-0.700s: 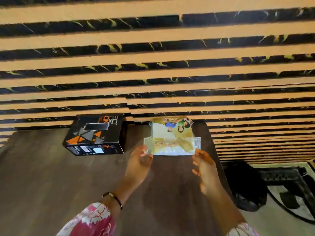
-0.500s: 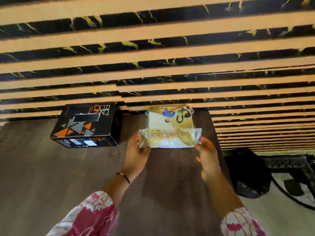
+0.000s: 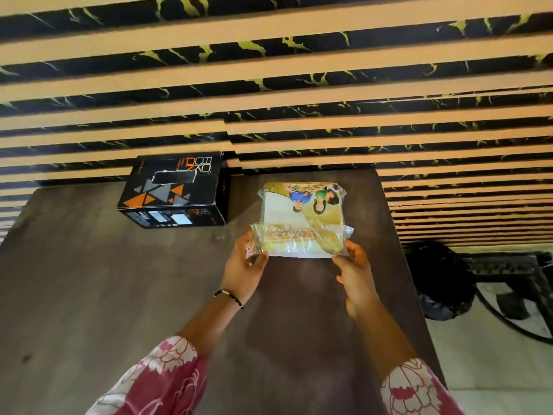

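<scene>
Closed in just now: pinching near-left end of the plastic-wrapped packet (image 3: 300,223) with left hand (image 3: 244,266), gripping near-right corner with right hand (image 3: 356,271); resting on the table (image 3: 119,295), centre-right of frame, beside black box (image 3: 176,193); ready to lift

The left sleeve (image 3: 161,375) and right sleeve (image 3: 416,387) are pink-red with big white flowers. The left wrist wears a thin black bracelet (image 3: 230,297).

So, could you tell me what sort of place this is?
Probably a room in a home: a dark wooden table against a slatted wall, a black retail box on it, and a plastic-wrapped packet being handled.
</scene>
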A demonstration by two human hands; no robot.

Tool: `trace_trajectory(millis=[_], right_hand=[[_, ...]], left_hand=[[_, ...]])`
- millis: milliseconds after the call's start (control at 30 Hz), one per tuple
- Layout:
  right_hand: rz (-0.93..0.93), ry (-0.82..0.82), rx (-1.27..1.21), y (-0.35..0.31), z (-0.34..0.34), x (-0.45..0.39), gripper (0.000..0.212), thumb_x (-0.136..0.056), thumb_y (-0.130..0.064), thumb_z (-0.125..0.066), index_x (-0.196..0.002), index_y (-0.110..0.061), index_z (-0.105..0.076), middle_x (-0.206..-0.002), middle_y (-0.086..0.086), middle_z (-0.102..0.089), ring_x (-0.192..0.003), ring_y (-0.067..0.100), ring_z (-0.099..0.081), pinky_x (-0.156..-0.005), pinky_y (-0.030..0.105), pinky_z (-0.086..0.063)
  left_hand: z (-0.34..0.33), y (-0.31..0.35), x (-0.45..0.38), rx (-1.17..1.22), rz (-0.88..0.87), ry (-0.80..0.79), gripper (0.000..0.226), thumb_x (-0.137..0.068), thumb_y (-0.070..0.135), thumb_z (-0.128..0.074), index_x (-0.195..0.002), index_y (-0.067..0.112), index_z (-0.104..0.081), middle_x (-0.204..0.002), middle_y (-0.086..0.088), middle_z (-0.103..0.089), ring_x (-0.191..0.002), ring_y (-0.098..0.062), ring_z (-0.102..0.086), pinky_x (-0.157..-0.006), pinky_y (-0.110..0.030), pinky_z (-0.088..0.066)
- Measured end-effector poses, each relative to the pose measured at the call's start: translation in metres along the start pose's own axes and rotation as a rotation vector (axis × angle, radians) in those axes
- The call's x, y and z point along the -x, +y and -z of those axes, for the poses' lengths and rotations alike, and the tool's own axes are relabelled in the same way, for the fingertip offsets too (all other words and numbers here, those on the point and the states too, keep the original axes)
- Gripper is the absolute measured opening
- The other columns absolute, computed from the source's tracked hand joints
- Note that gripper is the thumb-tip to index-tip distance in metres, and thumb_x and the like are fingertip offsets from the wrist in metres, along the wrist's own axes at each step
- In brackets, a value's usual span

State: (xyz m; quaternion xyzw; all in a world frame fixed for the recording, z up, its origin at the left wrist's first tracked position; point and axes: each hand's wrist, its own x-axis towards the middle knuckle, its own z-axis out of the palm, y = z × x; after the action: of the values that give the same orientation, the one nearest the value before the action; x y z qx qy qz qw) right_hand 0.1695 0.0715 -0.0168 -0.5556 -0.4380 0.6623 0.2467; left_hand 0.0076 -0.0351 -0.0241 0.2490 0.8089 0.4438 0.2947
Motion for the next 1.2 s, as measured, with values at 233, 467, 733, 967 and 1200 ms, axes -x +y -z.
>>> trace_trajectory(millis=[233,467,733,967,1200], right_hand=[[-0.018,0.032,0.093,0.057,-0.026,0.095,0.034,-0.089,-0.011,-0.054,-0.122,-0.020,-0.048,-0.117,0.000,-0.057,-0.097,0.011,-0.055,-0.069,0.023,-0.042],[-0.018,0.078,0.078,0.097,-0.036,0.165,0.022,-0.091,-0.006,-0.052,-0.110,-0.015,-0.057,-0.096,0.002,-0.063,-0.086,0.016,-0.059,-0.068,0.029,-0.046],[0.071,0.148,0.669,0.098,-0.012,0.186,0.012,-0.087,-0.014,-0.059,-0.097,-0.011,-0.065,-0.098,0.017,-0.070,-0.087,0.031,-0.064,-0.073,0.037,-0.048],[0.494,0.136,0.980,0.057,-0.053,0.202,0.027,-0.087,-0.016,-0.056,-0.113,-0.014,-0.061,-0.114,0.009,-0.063,-0.110,0.027,-0.055,-0.088,0.034,-0.045],[0.392,-0.114,1.435,0.066,-0.080,0.175,0.060,-0.088,-0.034,-0.051,-0.141,-0.014,-0.031,-0.144,0.009,-0.039,-0.131,0.030,-0.035,-0.108,0.040,-0.033]], left_hand=[[0.064,-0.055,0.082,0.103,0.002,-0.074,0.049,-0.086,0.006,-0.060,-0.130,0.006,-0.039,-0.124,-0.004,-0.054,-0.108,-0.015,-0.054,-0.079,-0.010,-0.046],[0.120,-0.102,0.136,0.076,0.005,-0.204,0.038,-0.087,0.016,-0.061,-0.122,0.016,-0.046,-0.113,0.002,-0.058,-0.100,-0.014,-0.058,-0.082,-0.017,-0.047],[0.154,-0.134,0.167,0.116,-0.007,-0.329,0.034,-0.078,0.031,-0.068,-0.104,0.011,-0.058,-0.111,-0.014,-0.065,-0.088,0.002,-0.063,-0.084,-0.019,-0.050],[0.156,-0.100,0.159,-0.170,-0.383,-0.186,0.061,-0.079,0.047,-0.052,-0.126,0.009,-0.048,-0.126,0.006,-0.044,-0.114,-0.006,-0.043,-0.095,-0.008,-0.026],[0.114,-0.067,0.124,-0.778,-0.563,-0.409,0.069,-0.088,0.041,-0.048,-0.144,0.013,-0.018,-0.155,-0.004,-0.018,-0.143,-0.020,-0.013,-0.116,-0.036,-0.014]])
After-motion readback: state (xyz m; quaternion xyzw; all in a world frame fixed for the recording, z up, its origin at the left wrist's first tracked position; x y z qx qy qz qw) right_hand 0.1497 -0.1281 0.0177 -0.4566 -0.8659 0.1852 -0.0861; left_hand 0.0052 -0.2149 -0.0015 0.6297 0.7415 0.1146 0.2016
